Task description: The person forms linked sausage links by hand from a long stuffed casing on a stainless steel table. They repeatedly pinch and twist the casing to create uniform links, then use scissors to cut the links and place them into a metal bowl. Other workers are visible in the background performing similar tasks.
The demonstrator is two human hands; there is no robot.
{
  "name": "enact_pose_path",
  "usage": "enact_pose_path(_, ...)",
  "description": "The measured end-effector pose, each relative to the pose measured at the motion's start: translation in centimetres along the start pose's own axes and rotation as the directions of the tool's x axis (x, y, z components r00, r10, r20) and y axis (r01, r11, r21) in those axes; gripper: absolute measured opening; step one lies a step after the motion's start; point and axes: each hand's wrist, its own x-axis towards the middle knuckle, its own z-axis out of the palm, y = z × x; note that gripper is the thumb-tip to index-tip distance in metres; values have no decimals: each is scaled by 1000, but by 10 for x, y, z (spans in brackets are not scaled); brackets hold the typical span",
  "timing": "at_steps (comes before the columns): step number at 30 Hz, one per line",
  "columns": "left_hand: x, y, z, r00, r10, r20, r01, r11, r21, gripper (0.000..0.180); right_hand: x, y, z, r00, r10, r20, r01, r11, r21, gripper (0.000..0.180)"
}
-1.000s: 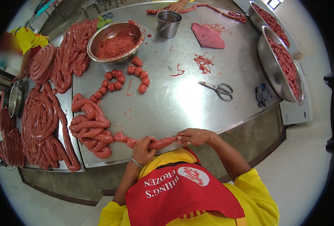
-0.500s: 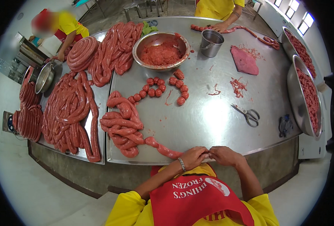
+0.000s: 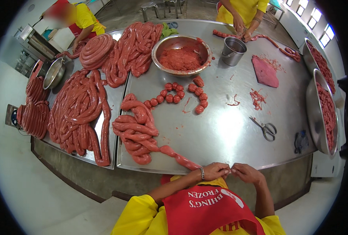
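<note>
Left hand (image 3: 215, 171) and right hand (image 3: 247, 173) pinched together on sausage (image 3: 181, 159) end, at table (image 3: 221, 133) edge, scissors (image 3: 265, 128) well apart.

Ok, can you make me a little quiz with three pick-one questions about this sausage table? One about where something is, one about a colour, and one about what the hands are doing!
1. Where do the scissors lie?
A. In the big bowl of meat
B. On the bare metal table, on the person's right
C. On the pink board

2. What colour is the cutting board?
A. Pink
B. Green
C. Black

3. What are the person's left hand and right hand doing?
A. Resting flat and far apart
B. Holding the scissors
C. Meeting at the table's near edge, fingers pinched at the end of the sausage rope

Answers: 1 B, the scissors lie alone on the steel, right of the hands. 2 A, the board by the metal cup is pink. 3 C, the fingertips touch where the rope ends.
</note>
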Motion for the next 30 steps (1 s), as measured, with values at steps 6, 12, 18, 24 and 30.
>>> enact_pose_path(6,-2,6,-9,1000,-9,-5,9,1000,25,22,-18,15,-6,986,159,51,-167,948,272,31)
enact_pose_path(12,-3,10,-18,992,-116,-40,109,982,-152,20,-41,48,-24,947,313,-69,-252,862,440,26)
enact_pose_path(18,13,-5,-11,992,-122,-14,120,987,-106,24,-31,-32,-110,607,42,-794,-16,999,40,11)
enact_pose_path(24,21,9,-10,996,-84,-31,87,988,127,24,65,-153,-192,-368,-501,-784,210,776,-595,26)
enact_pose_path(30,10,34,-20,991,-40,-126,61,984,165,25,228,-108,-153,447,-311,-839,244,945,-220,54)
